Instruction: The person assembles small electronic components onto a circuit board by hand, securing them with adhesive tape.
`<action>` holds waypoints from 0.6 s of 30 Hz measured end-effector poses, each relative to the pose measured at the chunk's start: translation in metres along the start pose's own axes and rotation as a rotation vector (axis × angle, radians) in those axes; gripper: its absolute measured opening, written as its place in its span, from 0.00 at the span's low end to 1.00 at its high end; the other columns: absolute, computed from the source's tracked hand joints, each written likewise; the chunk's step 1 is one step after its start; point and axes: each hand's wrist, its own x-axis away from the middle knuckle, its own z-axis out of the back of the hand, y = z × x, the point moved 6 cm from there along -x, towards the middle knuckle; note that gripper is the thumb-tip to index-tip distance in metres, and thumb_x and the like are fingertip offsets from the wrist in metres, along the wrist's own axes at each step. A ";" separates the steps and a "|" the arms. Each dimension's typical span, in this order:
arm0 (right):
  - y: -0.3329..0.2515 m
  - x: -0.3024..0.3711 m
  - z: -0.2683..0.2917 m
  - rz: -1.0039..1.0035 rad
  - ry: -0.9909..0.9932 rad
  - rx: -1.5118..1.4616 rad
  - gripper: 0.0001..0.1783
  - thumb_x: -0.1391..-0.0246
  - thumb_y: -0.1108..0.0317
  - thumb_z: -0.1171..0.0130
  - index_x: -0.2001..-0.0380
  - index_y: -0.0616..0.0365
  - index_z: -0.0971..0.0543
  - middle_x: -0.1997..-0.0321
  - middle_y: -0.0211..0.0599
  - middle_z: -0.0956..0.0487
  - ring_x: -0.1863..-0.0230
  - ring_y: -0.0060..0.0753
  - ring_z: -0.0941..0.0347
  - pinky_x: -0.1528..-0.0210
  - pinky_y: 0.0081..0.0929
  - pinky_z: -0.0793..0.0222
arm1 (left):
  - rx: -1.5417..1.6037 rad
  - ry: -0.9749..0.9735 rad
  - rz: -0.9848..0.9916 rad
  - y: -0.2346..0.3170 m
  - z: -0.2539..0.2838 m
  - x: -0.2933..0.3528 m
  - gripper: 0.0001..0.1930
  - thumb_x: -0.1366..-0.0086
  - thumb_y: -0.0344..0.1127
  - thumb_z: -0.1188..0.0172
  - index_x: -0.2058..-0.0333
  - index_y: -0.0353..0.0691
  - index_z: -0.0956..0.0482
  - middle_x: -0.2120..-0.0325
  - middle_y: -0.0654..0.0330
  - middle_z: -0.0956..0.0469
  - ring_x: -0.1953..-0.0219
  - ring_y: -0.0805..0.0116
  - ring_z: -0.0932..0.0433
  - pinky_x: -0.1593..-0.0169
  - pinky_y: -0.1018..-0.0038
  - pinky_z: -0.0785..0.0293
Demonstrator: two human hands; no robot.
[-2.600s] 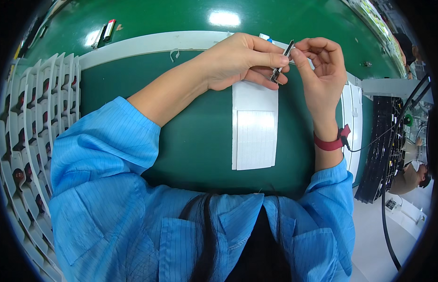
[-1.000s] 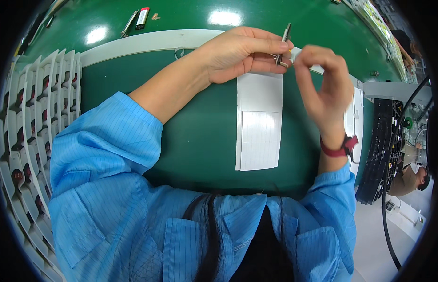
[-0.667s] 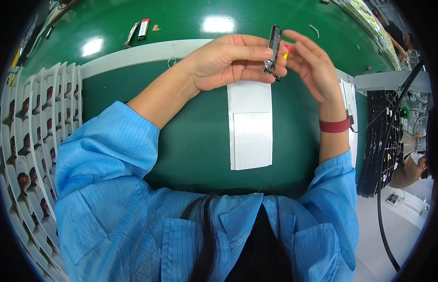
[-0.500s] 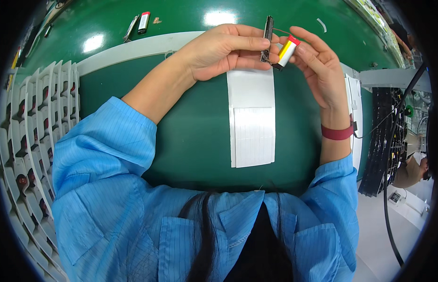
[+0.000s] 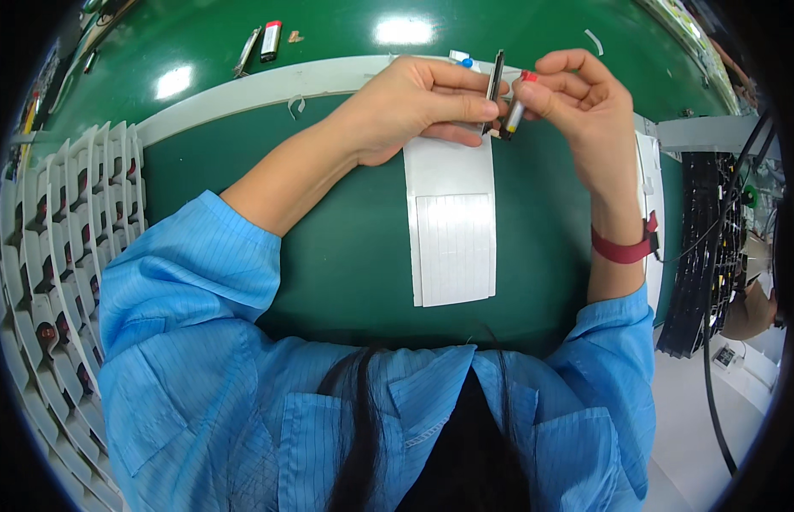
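Note:
Between the thumb and fingers of my left hand (image 5: 414, 107) is a narrow dark circuit board (image 5: 497, 78), held on edge. My right hand (image 5: 585, 107) pinches a small battery cell (image 5: 515, 115) by its red end, with a white body and a dark lower end. The battery's lower end is close beside the board; whether they touch I cannot tell. Below both hands, white sheets of ruled strips (image 5: 453, 247) lie on the green mat.
Another battery (image 5: 271, 41) and a slim board (image 5: 247, 53) lie at the far left, past the pale curved edge (image 5: 243, 90). White racks (image 5: 73, 256) of small parts stand on the left. A wire runs from the red wristband (image 5: 623, 249). Black strips (image 5: 695, 256) hang at right.
The battery has turned in my right hand so its narrower side shows, and it sits slightly lower. The board has shifted a little right and down with my left hand.

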 end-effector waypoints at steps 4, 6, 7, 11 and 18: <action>-0.003 0.003 -0.007 0.042 0.048 0.043 0.13 0.57 0.73 0.36 0.69 0.64 0.28 0.74 0.36 0.22 0.73 0.20 0.25 0.70 0.12 0.30 | -0.035 0.036 -0.008 -0.004 0.002 0.000 0.15 0.44 0.32 0.41 0.57 0.37 0.25 0.67 0.60 0.23 0.66 0.74 0.24 0.63 0.79 0.24; -0.002 0.003 -0.008 0.048 0.064 0.073 0.13 0.58 0.73 0.36 0.70 0.64 0.28 0.75 0.35 0.22 0.73 0.20 0.25 0.70 0.12 0.30 | -0.063 0.033 -0.014 -0.004 0.002 0.000 0.15 0.44 0.32 0.41 0.56 0.36 0.25 0.67 0.60 0.23 0.66 0.74 0.24 0.62 0.79 0.24; -0.002 0.003 -0.008 0.045 0.061 0.074 0.13 0.58 0.73 0.36 0.70 0.64 0.28 0.75 0.35 0.22 0.73 0.20 0.25 0.70 0.12 0.30 | -0.059 0.034 -0.013 -0.004 0.003 0.000 0.15 0.44 0.32 0.41 0.56 0.36 0.25 0.67 0.60 0.23 0.66 0.74 0.24 0.62 0.79 0.24; 0.000 0.001 -0.006 0.048 0.041 0.102 0.12 0.57 0.72 0.36 0.70 0.64 0.28 0.75 0.34 0.22 0.73 0.19 0.26 0.70 0.12 0.31 | -0.092 0.013 -0.010 -0.003 0.004 0.000 0.16 0.43 0.32 0.42 0.56 0.35 0.25 0.67 0.59 0.23 0.66 0.73 0.23 0.61 0.78 0.24; 0.022 -0.005 0.001 -0.191 -0.177 -0.228 0.11 0.53 0.70 0.39 0.67 0.61 0.28 0.72 0.35 0.21 0.74 0.18 0.28 0.68 0.15 0.32 | 0.034 -0.111 0.064 -0.005 0.003 -0.002 0.16 0.42 0.33 0.43 0.57 0.32 0.26 0.66 0.57 0.23 0.65 0.71 0.23 0.59 0.76 0.24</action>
